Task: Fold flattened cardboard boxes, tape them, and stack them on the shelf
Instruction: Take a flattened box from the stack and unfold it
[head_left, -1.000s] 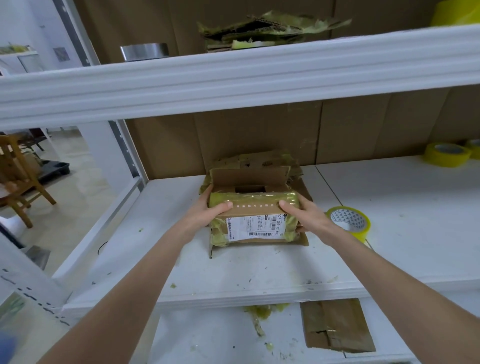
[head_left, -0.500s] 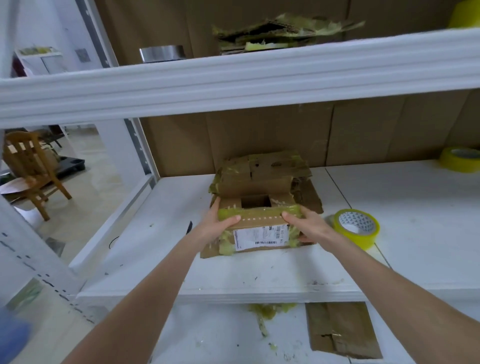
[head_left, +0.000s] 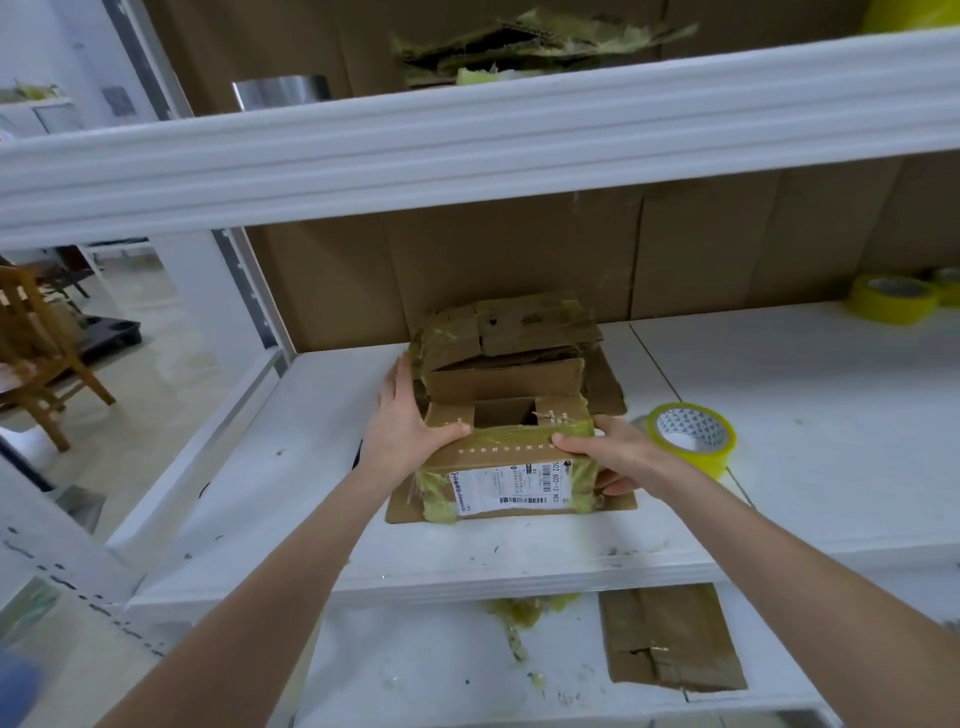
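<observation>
White shelf (head_left: 779, 415) carries the half-folded box (head_left: 498, 452) on its middle level, just left of the tape roll (head_left: 693, 460). Your left hand (head_left: 402, 431) and right hand (head_left: 613, 457) clasp its ends, thumbs over the near top edge. It is likely light, crushable and tape-slick, so hold the corners.

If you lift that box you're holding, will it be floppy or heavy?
Probably slightly floppy: the box looks crumpled, with a gap in its top. Likely light, since it seems hollow. The shiny tape around it may feel slippery.
</observation>
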